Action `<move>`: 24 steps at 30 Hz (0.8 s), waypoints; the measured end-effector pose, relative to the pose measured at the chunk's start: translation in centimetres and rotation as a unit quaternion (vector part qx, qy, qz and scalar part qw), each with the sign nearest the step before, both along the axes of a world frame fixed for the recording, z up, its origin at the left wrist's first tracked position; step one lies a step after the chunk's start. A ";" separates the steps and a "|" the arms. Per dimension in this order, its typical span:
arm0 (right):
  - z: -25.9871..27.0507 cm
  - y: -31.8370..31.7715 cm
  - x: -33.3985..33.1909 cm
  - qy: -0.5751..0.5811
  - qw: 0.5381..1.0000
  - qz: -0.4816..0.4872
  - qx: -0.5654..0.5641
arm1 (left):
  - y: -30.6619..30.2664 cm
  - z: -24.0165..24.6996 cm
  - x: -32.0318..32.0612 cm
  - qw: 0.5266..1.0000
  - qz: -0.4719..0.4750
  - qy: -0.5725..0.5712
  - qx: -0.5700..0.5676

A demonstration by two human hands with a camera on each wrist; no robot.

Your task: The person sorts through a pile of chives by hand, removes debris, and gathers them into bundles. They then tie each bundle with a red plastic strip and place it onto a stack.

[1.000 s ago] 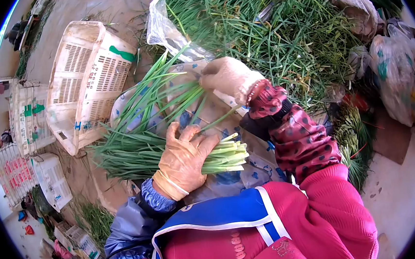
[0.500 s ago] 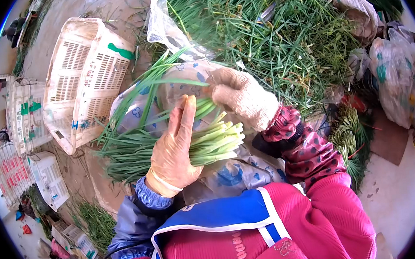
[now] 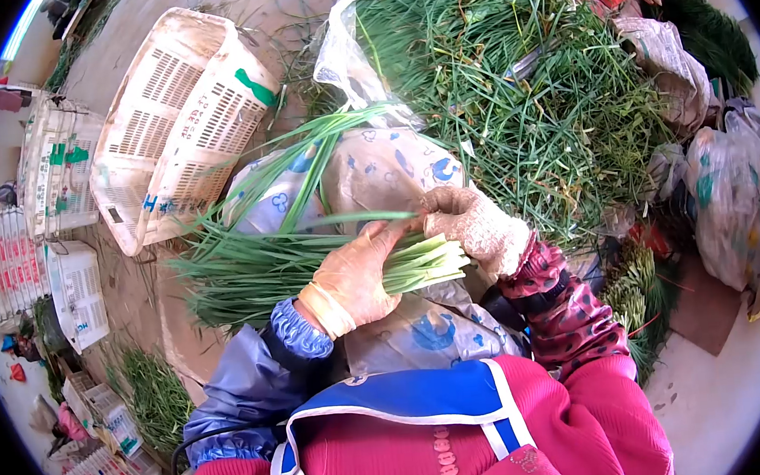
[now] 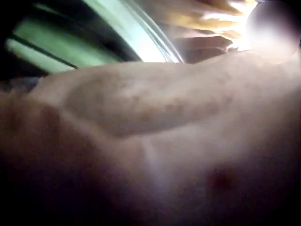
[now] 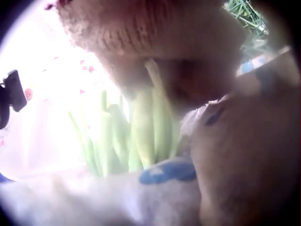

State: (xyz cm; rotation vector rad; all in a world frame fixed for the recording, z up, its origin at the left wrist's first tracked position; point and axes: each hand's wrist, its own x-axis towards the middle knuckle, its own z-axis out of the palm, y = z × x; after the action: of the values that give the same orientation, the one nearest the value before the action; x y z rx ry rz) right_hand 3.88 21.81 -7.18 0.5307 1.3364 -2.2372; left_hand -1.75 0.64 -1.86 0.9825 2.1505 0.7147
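One chive bunch (image 3: 254, 279), held crosswise

Left hand (image 3: 352, 282) grips chive bunch near its stem end, palm laid across, fingers angled toward right hand (image 3: 476, 228). Right forearm (image 3: 573, 313) bends inward, right fingers curled beside pale stem ends (image 3: 431, 262); whether they pinch anything, cannot tell. Bunch sits over patterned plastic sheet (image 3: 419, 331), leaves left, stems right

The place looked like a veg-sorting workrm.: big heap of cut greens (image 3: 520, 92) edged by clear plastic (image 3: 339, 58), lg. slotted crate (image 3: 162, 134) nearby, more crates (image 3: 58, 173) along the L, bunched stalks (image 3: 634, 293) & plastic bags (image 3: 730, 201) on the R, leaf scraps (image 3: 152, 398) on the flr., plus a person w/ blue apron (image 3: 393, 399) & a bunch of greens (image 3: 258, 278).
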 end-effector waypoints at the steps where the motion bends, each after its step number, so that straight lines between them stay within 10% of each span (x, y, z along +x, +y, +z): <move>1: 0.0 -0.1 0.0 -0.006 1.000 -0.021 0.003 | 0.2 0.3 -0.1 1.000 0.002 -0.008 0.000; 9: 3.0 7.5 0.2 0.037 0.898 -0.332 0.286 | -0.3 -0.2 -0.7 0.997 0.033 -0.036 -0.057; 10: 2.5 10.9 -0.1 -0.014 0.886 -0.263 0.381 | -0.5 -0.4 -0.5 0.998 0.033 -0.025 -0.054; 11: 4.0 11.9 -1.0 -0.098 0.737 -0.087 0.663 | -0.6 -0.7 -0.4 0.998 0.034 -0.015 -0.051; 13: 5.8 11.0 -2.7 -0.115 0.570 0.015 0.813 | -0.5 -1.1 -0.6 0.999 0.025 -0.009 -0.038; 17: 7.1 5.1 -9.3 0.314 0.603 0.163 0.715 | 0.1 -0.6 -0.8 0.998 0.005 -0.009 -0.067; 24: 5.2 -5.1 -21.2 0.237 0.582 0.468 0.621 | 0.0 0.1 -1.3 0.997 0.022 -0.041 -0.067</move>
State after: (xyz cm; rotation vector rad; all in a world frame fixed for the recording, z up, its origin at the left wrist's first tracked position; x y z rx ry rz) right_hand -17.29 16.68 -1.95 -0.4294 2.5104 -0.2844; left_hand -3.03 0.62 -1.71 0.8245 2.1237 0.6114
